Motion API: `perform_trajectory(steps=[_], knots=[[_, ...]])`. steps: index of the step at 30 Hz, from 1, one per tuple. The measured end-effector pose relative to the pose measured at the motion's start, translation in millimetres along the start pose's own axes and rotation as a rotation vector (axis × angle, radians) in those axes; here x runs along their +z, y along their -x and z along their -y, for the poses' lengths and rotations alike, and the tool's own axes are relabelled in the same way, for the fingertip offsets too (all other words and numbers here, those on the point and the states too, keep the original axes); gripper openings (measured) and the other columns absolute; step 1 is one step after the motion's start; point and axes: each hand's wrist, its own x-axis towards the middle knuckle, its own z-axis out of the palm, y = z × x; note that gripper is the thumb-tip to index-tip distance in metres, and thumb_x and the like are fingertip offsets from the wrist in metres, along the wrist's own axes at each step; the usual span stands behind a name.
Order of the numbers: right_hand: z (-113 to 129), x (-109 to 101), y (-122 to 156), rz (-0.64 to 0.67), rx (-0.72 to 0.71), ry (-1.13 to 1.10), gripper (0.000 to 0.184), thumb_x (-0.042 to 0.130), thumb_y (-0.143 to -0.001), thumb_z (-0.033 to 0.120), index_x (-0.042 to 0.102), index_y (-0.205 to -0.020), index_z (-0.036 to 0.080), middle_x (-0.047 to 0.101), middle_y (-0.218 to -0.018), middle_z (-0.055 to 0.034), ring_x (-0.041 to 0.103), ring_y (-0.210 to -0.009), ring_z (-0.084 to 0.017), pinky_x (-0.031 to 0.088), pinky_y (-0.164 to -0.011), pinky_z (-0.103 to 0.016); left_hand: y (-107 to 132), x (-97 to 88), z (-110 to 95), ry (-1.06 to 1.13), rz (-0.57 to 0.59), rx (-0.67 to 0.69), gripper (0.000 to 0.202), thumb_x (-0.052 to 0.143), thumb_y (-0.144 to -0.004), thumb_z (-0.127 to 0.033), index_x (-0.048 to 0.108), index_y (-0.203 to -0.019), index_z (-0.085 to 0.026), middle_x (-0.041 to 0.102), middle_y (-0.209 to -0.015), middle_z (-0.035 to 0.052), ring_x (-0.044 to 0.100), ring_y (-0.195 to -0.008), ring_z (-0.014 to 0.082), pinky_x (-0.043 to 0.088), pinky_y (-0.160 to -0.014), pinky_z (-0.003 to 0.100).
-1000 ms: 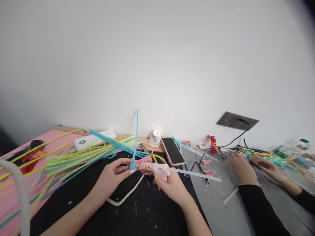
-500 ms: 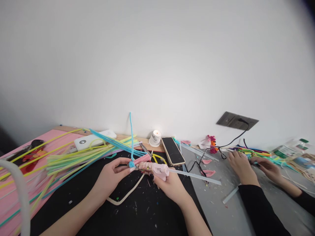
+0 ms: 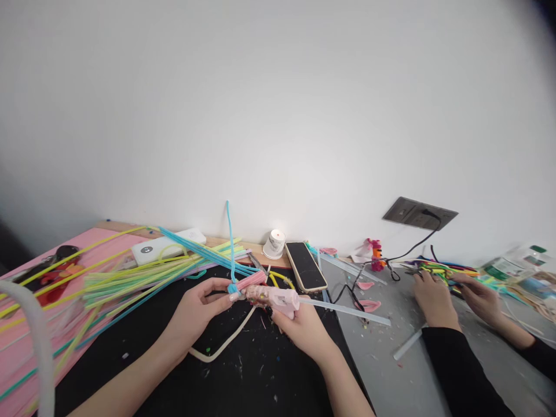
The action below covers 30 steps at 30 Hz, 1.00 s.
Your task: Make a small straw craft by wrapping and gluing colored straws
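A blue pipe cleaner (image 3: 231, 243) stands up from a small wound blue knot, pinched between the thumb and fingers of my left hand (image 3: 208, 304). My right hand (image 3: 302, 330) is wrapped round a pale pink hot glue gun (image 3: 282, 299), whose nozzle points left at the blue knot. Out of the gun's back end runs a long clear glue stick (image 3: 347, 310). Just behind the nozzle lie short pink pipe cleaners (image 3: 252, 280). Whether the nozzle touches the knot I cannot tell.
Bundled yellow, green and blue pipe cleaners (image 3: 125, 284) spread across the left. Behind the hands are a paper cup (image 3: 274, 244) and a phone (image 3: 305, 266). At right, a co-worker's hands (image 3: 436, 301) handle colourful pieces beside a black cord (image 3: 408, 252) plugged into a wall socket (image 3: 419, 214).
My hands and the glue gun hold nearly the same place; the blue pipe cleaner's tip leans slightly further left. The co-worker's hands have shifted a little and drawn closer together.
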Motion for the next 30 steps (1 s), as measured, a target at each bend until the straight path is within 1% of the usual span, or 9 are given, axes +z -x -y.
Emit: perform_trajectory(steps=[2,6,9,15,19,21,23,26,30], knots=[[1.0,-0.2,0.5,-0.012,0.015,0.008,0.039,0.049,-0.077,0.007,0.068,-0.106,0.025,0.070,-0.087,0.0021,0.061,-0.075,-0.015,0.049,-0.072,-0.023,0.2,-0.1,0.8,0.021,0.003,-0.016,0.039,0.077,-0.065,-0.039,0.065,-0.096,-0.019,0.072,-0.097,0.0052,0.065,-0.096,0.0237,0.052,-0.085,0.033],[2.6,-0.1,0.5,-0.024,0.014,0.000,0.038,0.049,-0.077,0.008,0.067,-0.106,0.026,0.067,-0.078,0.0029,0.062,-0.074,-0.015,0.049,-0.072,-0.023,-0.8,-0.2,3.3,0.066,0.000,-0.050,0.037,0.077,-0.066,-0.038,0.066,-0.096,-0.019,0.070,-0.099,0.0036,0.063,-0.100,0.0228,0.052,-0.087,0.032],[1.9,0.0,0.1,-0.025,0.021,0.001,0.039,0.049,-0.078,0.008,0.067,-0.107,0.026,0.066,-0.076,0.0028,0.062,-0.074,-0.015,0.050,-0.071,-0.023,-1.4,-0.8,5.0,0.104,0.003,-0.066,0.035,0.076,-0.068,-0.038,0.066,-0.096,-0.020,0.069,-0.099,0.0023,0.062,-0.101,0.0213,0.052,-0.089,0.031],[-1.3,0.6,0.8,-0.031,0.032,0.006,0.037,0.050,-0.077,0.009,0.068,-0.106,0.025,0.069,-0.081,0.0021,0.063,-0.078,-0.016,0.050,-0.074,-0.024,-2.4,-0.6,4.0,0.106,-0.006,-0.071,0.037,0.077,-0.066,-0.039,0.066,-0.095,-0.018,0.069,-0.097,0.0035,0.063,-0.100,0.0218,0.052,-0.089,0.033],[-0.3,0.6,-0.1,-0.007,0.003,-0.018,0.045,0.048,-0.077,0.006,0.066,-0.112,0.028,0.070,-0.094,0.0023,0.063,-0.082,-0.016,0.049,-0.077,-0.024,-3.1,-1.2,4.2,0.052,-0.010,-0.043,0.042,0.079,-0.063,-0.039,0.064,-0.095,-0.017,0.070,-0.094,0.0055,0.064,-0.095,0.0241,0.053,-0.086,0.036],[-0.1,0.3,-0.8,-0.006,-0.010,-0.017,0.046,0.048,-0.076,0.005,0.067,-0.111,0.028,0.070,-0.095,0.0026,0.063,-0.082,-0.016,0.049,-0.078,-0.024,-2.8,-1.6,4.4,0.022,-0.007,-0.032,0.043,0.078,-0.063,-0.040,0.063,-0.096,-0.016,0.070,-0.093,0.0065,0.065,-0.094,0.0251,0.052,-0.084,0.037],[-0.9,0.2,-1.1,-0.016,-0.006,-0.008,0.044,0.049,-0.075,0.005,0.068,-0.107,0.027,0.070,-0.093,0.0024,0.063,-0.080,-0.016,0.048,-0.076,-0.024,-2.5,-1.7,4.1,-0.006,-0.004,-0.019,0.044,0.078,-0.063,-0.041,0.063,-0.095,-0.015,0.070,-0.092,0.0072,0.065,-0.093,0.0258,0.052,-0.084,0.038],[-3.2,0.5,-0.4,-0.036,0.009,0.015,0.036,0.050,-0.076,0.007,0.069,-0.101,0.025,0.070,-0.087,0.0020,0.061,-0.074,-0.015,0.048,-0.069,-0.022,-2.5,-1.3,3.2,-0.045,-0.002,0.006,0.043,0.077,-0.063,-0.041,0.062,-0.094,-0.016,0.071,-0.092,0.0068,0.065,-0.092,0.0254,0.050,-0.084,0.037],[-5.5,1.6,0.8,-0.050,0.026,0.048,0.029,0.051,-0.076,0.009,0.068,-0.095,0.023,0.067,-0.079,0.0020,0.056,-0.064,-0.013,0.045,-0.062,-0.020,-3.0,-0.8,3.6,-0.076,0.007,0.024,0.039,0.076,-0.064,-0.039,0.061,-0.093,-0.017,0.071,-0.092,0.0056,0.066,-0.089,0.0240,0.050,-0.085,0.036]])
